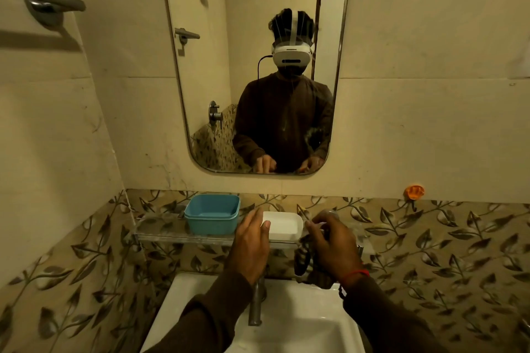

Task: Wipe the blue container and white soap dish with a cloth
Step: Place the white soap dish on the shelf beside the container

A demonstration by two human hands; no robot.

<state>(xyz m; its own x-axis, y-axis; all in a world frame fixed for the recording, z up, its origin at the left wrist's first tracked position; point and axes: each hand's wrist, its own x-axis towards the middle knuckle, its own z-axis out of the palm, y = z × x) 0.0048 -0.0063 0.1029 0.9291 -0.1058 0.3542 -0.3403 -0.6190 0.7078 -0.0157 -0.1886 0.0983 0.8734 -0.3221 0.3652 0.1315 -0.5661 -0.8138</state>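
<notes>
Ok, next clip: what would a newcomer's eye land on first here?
Probably the mirror on the wall above the shelf, which reflects the person wearing a white headset. Below it, the left hand holds the white soap dish on the glass shelf, with the blue container just left of it. The right hand grips a dark striped cloth over the white sink.

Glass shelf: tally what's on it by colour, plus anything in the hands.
Blue: 1, the blue container on the glass shelf
White: 1, the white soap dish, gripped by the left hand
Dark striped: 1, the cloth, held in the right hand
Total: 3
</notes>
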